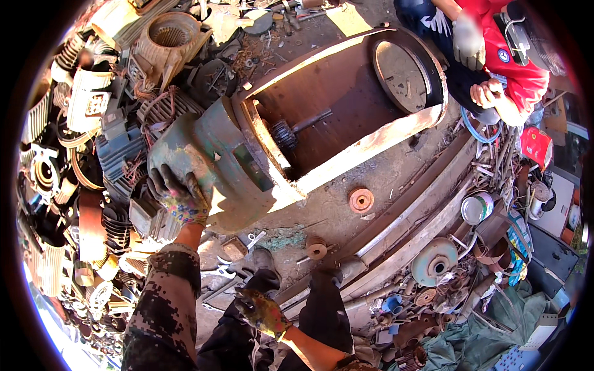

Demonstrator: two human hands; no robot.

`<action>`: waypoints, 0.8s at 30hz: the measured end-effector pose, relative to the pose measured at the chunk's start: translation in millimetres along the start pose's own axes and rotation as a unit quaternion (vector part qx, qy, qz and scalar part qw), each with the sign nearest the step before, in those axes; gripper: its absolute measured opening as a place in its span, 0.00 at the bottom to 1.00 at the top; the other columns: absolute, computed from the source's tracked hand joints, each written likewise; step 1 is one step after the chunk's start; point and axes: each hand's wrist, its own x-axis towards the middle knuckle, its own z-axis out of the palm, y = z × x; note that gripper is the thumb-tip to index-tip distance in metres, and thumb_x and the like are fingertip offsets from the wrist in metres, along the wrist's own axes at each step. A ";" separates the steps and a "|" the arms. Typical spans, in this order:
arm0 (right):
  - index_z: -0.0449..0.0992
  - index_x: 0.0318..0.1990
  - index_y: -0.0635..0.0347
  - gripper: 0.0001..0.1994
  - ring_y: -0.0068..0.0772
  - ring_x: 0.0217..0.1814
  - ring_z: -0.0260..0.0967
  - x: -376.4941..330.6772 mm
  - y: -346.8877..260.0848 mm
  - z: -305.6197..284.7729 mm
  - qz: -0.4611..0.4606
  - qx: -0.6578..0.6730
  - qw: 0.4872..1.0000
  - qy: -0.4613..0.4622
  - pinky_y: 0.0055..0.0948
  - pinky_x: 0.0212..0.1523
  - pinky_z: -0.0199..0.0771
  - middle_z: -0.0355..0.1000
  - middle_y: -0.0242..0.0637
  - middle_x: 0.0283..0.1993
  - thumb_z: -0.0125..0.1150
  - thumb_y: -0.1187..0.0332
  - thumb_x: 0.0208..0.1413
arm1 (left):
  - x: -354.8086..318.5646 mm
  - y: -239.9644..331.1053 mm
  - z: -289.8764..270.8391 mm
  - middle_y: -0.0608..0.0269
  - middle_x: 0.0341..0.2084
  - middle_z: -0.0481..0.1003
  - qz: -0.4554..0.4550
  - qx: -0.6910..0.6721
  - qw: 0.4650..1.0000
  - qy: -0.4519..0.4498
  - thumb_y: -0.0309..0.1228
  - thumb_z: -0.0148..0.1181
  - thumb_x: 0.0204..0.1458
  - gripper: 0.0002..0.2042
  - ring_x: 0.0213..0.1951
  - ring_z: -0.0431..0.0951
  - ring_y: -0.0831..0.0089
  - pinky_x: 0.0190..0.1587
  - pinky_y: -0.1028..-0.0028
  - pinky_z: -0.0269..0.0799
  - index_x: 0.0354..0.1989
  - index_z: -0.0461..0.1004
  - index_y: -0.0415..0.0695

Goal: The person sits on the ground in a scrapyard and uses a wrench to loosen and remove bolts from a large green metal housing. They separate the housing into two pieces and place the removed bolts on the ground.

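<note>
In a dark-tipped, patterned work glove, my left hand lies with its fingers spread on the rounded end of a worn green metal housing. This housing joins a large rusty frame, open on top, with a round opening at its far end. Inside the frame rests a shaft with a coiled, gear-like part. My right hand, gloved too, hangs low in front of my legs, away from the housing. Its fingers are loosely bent and apart, with nothing seen in them.
Motor casings and other scrap crowd the left side. A copper-coloured pulley and a small rusty cylinder lie near my feet, by wrenches. Long metal beams run along the right. A person in red crouches beyond the frame.
</note>
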 end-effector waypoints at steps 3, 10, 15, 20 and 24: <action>0.75 0.59 0.57 0.18 0.54 0.51 0.78 -5.4 12.7 8.3 0.033 0.044 0.998 -0.008 0.44 0.51 0.80 0.78 0.50 0.52 0.62 0.64 0.63 | 1.3 2.9 -1.6 0.26 0.65 0.58 -0.008 -0.004 1.000 0.000 0.51 0.51 0.62 0.38 0.64 0.59 0.26 0.66 0.36 0.50 0.71 0.56 0.31; 0.73 0.61 0.58 0.21 0.56 0.52 0.77 -5.8 12.4 7.1 0.027 0.066 0.997 -0.002 0.47 0.52 0.78 0.78 0.53 0.51 0.60 0.58 0.65 | 9.1 12.8 -8.4 0.31 0.66 0.60 0.108 0.015 0.994 0.022 0.46 0.52 0.61 0.37 0.63 0.59 0.26 0.65 0.35 0.51 0.72 0.51 0.35; 0.72 0.62 0.58 0.22 0.58 0.53 0.76 -3.0 5.8 -3.1 -0.001 -0.002 1.000 -0.011 0.49 0.53 0.77 0.77 0.53 0.52 0.59 0.57 0.65 | 1.2 6.6 1.7 0.32 0.65 0.61 0.000 -0.017 1.000 0.024 0.50 0.52 0.62 0.37 0.64 0.59 0.30 0.66 0.39 0.53 0.72 0.54 0.35; 0.72 0.63 0.57 0.24 0.59 0.53 0.76 -4.0 -2.0 -15.8 0.035 -0.024 0.998 -0.049 0.49 0.54 0.77 0.77 0.54 0.53 0.59 0.55 0.65 | -0.1 5.2 2.3 0.31 0.64 0.62 -0.012 -0.015 0.999 0.031 0.50 0.52 0.64 0.35 0.66 0.60 0.33 0.67 0.41 0.54 0.71 0.58 0.36; 0.71 0.64 0.56 0.24 0.59 0.52 0.76 -24.5 70.3 52.8 0.132 0.407 0.904 0.016 0.49 0.53 0.78 0.77 0.54 0.53 0.59 0.56 0.65 | 4.4 12.2 -0.1 0.31 0.65 0.62 -0.006 -0.032 0.999 0.036 0.48 0.54 0.64 0.34 0.65 0.60 0.34 0.67 0.42 0.54 0.70 0.59 0.35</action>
